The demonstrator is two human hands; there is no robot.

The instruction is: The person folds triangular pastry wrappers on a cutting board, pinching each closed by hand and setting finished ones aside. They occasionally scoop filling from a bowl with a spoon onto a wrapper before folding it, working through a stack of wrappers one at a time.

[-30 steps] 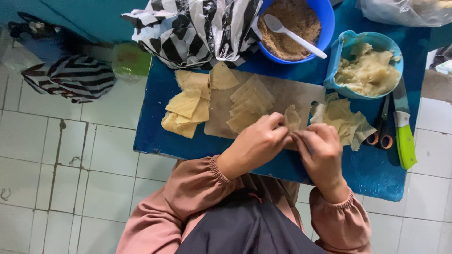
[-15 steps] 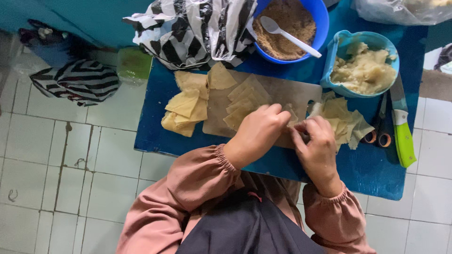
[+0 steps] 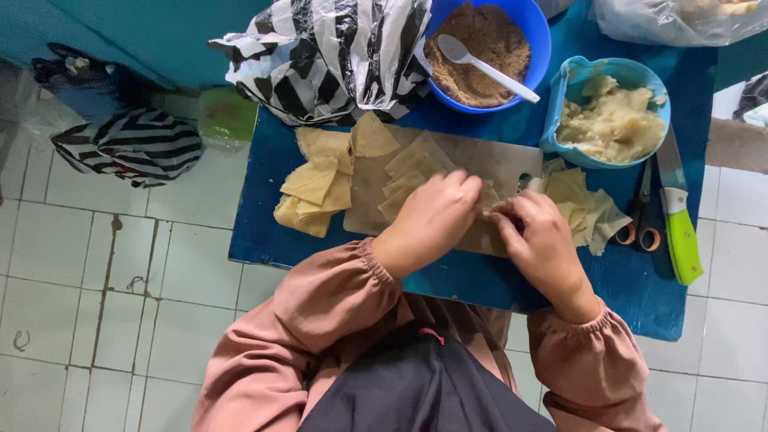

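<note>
My left hand [image 3: 432,220] and my right hand [image 3: 542,244] meet over a brown cutting board [image 3: 488,160] on a low blue table [image 3: 640,288]. Both pinch a small pale dough wrapper [image 3: 490,198] between the fingertips; most of it is hidden by the fingers. Folded yellow wrappers [image 3: 316,188] are piled at the board's left end. More flat wrappers [image 3: 584,204] lie just right of my right hand. A light blue bowl of pale mash [image 3: 612,120] stands behind it.
A dark blue bowl of brown crumbly filling [image 3: 484,52] holds a white spoon [image 3: 480,64]. A black-and-white striped plastic bag [image 3: 328,52] lies at the back left. Orange-handled scissors [image 3: 642,212] and a green-handled knife [image 3: 678,216] rest at the right edge. White floor tiles [image 3: 96,296] surround the table.
Both hands stay pressed together on the wrapper, with fingers shifting slightly. The view has moved a little; nothing else on the table has changed place.
</note>
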